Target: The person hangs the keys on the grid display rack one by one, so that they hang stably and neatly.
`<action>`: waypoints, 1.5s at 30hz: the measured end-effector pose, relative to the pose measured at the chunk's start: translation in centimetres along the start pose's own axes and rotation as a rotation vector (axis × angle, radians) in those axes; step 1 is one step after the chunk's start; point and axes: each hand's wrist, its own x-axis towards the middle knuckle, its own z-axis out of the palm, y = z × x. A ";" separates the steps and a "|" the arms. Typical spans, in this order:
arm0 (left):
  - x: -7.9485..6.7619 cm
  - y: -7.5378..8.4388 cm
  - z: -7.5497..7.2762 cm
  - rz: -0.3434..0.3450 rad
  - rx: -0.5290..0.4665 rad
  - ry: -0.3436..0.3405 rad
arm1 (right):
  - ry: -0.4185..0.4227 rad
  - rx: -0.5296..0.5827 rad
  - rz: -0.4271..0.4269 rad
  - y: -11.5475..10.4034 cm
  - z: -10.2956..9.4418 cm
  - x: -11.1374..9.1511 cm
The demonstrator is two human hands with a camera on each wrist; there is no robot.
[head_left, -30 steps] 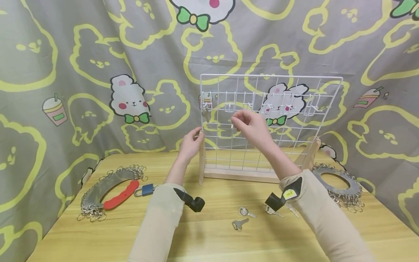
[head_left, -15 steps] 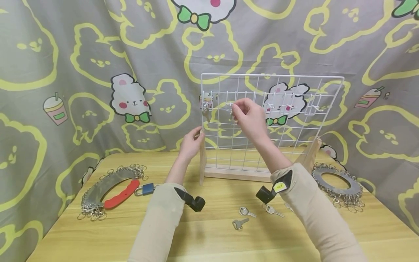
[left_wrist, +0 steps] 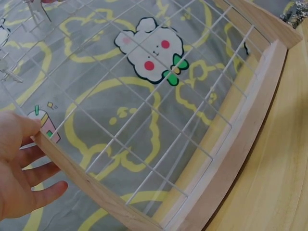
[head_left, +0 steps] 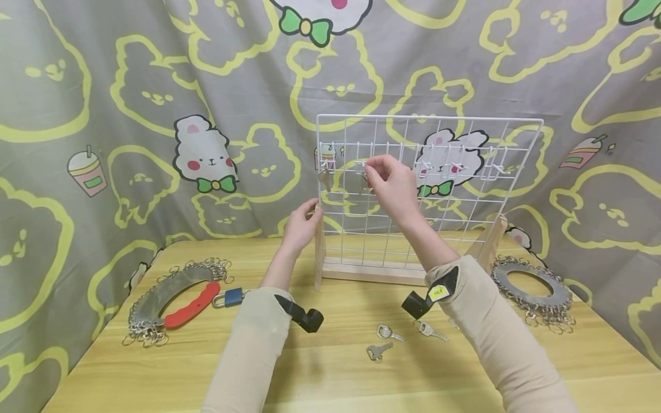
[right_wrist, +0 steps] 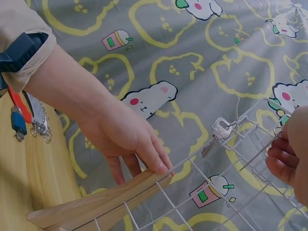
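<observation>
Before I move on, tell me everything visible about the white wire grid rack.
The rack looks metal: a rectangular mesh with white hooks, standing in a pale wooden base on the table. A silver key hangs at its left end; the left hand grips its left post, the right hand is near the next hook.

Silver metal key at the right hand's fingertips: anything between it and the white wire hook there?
Nothing visible stands between the silver metal key and the white wire hook; the right hand partly covers that spot, so contact cannot be told.
</observation>
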 end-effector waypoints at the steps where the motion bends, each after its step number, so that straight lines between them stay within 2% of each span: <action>1: 0.0 0.0 0.0 -0.001 0.001 0.000 | 0.001 -0.003 -0.001 0.0 0.0 0.0; 16: 0.0 0.0 0.0 0.005 0.003 0.003 | -0.019 0.045 -0.016 1.1 -0.1 -0.5; 25: 0.0 0.0 0.0 -0.004 0.000 -0.003 | -0.056 0.000 -0.031 2.5 -0.8 -1.8; 37: 0.1 0.0 0.0 -0.001 -0.013 0.001 | -0.253 -0.078 0.120 6.7 -2.4 -6.1; 45: 0.0 0.0 0.0 -0.009 -0.011 -0.002 | -0.444 -0.036 0.138 10.2 -2.9 -10.0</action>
